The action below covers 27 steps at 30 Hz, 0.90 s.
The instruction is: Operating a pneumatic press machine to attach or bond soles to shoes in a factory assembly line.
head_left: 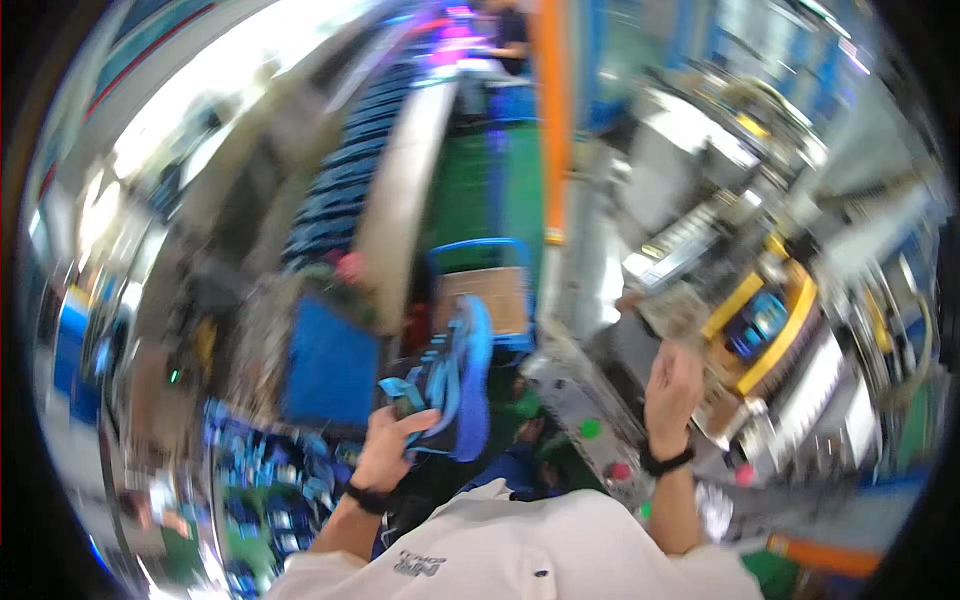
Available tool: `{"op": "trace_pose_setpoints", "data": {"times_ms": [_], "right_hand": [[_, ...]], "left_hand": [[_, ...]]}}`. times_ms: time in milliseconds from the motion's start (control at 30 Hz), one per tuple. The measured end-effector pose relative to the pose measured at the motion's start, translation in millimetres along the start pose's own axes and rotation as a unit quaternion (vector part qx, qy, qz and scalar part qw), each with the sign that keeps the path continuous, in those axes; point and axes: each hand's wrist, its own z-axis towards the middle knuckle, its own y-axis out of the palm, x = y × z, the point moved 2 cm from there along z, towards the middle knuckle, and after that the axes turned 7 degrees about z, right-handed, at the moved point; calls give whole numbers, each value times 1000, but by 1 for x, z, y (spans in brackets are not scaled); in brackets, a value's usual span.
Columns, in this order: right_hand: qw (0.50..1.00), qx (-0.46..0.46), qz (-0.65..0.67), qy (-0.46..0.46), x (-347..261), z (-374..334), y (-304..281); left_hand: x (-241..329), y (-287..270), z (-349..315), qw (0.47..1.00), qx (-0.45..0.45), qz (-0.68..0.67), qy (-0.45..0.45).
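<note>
A black and blue sneaker with light blue laces and a blue sole is in my left hand, its toe pointing away from me. My fingers and thumb grip it at the heel and collar. On the right, my right hand is raised at the front of a machine, its fingers drawn together. A pale grey machine part lies just beyond the fingertips. Blur hides what the fingers hold or touch. To their right, a dark and blue shoe-like thing sits between yellow curved pads of the machine.
A conveyor with rows of dark blue shoes runs away on the left. Nearer are a blue panel and a rack of many shoes. A blue-framed cart stands ahead. Green and red buttons line the machine's front. Another person is far ahead.
</note>
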Motion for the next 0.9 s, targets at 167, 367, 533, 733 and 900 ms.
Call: {"op": "trace_pose_setpoints", "data": {"times_ms": [167, 367, 533, 733, 900], "right_hand": [[974, -223, 18, 16, -3, -103, 106], [972, -232, 8, -44, 49, -147, 144], [977, -198, 26, -69, -4, -99, 144], [925, -193, 240, -224, -257, 55, 189], [796, -241, 371, -413, -564, 100, 218]], "left_hand": [[-9, 2, -58, 745, 26, -584, -322], [-41, -31, -152, 829, 64, -395, -390], [-77, -61, -254, 948, 120, -76, -286], [-163, -71, -340, 867, 287, -90, -398], [-290, -87, -400, 804, 258, -29, -535]]}}
